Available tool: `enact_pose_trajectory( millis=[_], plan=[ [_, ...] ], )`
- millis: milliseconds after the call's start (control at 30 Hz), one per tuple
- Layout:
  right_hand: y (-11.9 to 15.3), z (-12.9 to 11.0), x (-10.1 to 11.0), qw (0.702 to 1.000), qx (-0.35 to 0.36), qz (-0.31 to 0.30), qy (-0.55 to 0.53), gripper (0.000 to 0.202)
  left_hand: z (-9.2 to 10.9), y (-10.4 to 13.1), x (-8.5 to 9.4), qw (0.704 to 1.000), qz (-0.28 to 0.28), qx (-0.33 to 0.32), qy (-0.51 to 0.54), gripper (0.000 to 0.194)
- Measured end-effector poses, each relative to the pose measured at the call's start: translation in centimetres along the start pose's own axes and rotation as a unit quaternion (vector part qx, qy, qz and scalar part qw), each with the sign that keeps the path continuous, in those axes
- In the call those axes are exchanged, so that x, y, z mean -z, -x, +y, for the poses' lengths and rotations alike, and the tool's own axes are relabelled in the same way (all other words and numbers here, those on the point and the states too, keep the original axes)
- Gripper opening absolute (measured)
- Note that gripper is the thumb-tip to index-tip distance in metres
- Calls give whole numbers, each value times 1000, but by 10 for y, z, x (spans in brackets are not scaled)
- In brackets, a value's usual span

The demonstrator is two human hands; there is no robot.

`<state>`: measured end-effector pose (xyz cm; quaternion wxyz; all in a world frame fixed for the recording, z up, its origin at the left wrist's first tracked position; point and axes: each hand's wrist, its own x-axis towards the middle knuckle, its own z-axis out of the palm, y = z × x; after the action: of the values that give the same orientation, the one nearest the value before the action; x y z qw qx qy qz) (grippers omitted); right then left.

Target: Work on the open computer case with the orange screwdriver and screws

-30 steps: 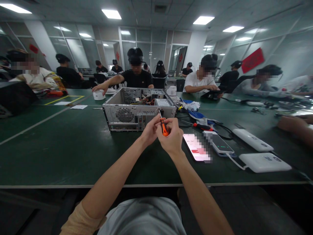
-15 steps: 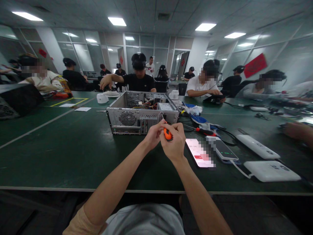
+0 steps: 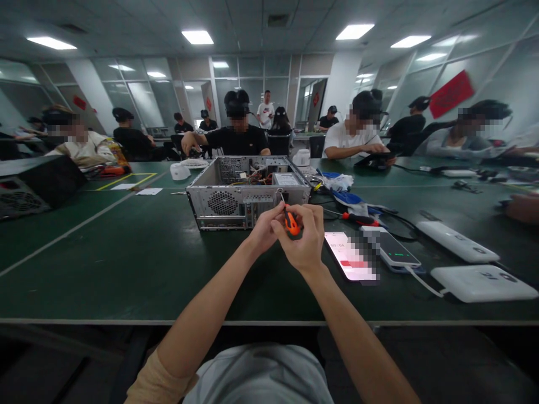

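An open metal computer case lies on the table in front of me, its vented back panel facing me. At the right part of that panel is a screwdriver with an orange and black handle, its thin shaft pointing up at the panel. Whether the tip touches a screw is too small to tell. My right hand has its thumb and fingers curled about the handle. Pinched at the handle's front end, near the shaft, are the fingers of my left hand. Cables and a power supply show inside the case.
Right of the case lie a red and black screwdriver, blue-and-white gloves, a lit phone and white power banks with cables. A black computer case stands far left. A co-worker sits opposite, behind the case.
My right fingers have shifted and loosened around the orange handle, so more of it shows. The handle tilts a little differently. The whole view has moved slightly.
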<state>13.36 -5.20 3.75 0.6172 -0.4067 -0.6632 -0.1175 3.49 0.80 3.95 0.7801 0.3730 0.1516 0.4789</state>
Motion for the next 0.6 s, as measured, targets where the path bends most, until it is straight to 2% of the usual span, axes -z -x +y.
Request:
enact_pose_trajectory(
  millis=[167,300,367,500,600],
  plan=[
    [-2,1,0,999,-30,3,11,18,-2,-2,2,1000,4,13,13,33],
    [-2,0,0,993,-96,-65,37,23,-4,-3,4,1000,-4,14,25,30],
    [-3,1,0,991,-106,-77,39,23,-4,-3,4,999,-5,11,32,30],
    [-3,2,-1,998,-52,-24,41,14,-2,-2,3,999,1,23,33,27],
    [-4,4,-1,999,-22,-20,40,16,1,0,1,999,9,25,29,23]
  ],
)
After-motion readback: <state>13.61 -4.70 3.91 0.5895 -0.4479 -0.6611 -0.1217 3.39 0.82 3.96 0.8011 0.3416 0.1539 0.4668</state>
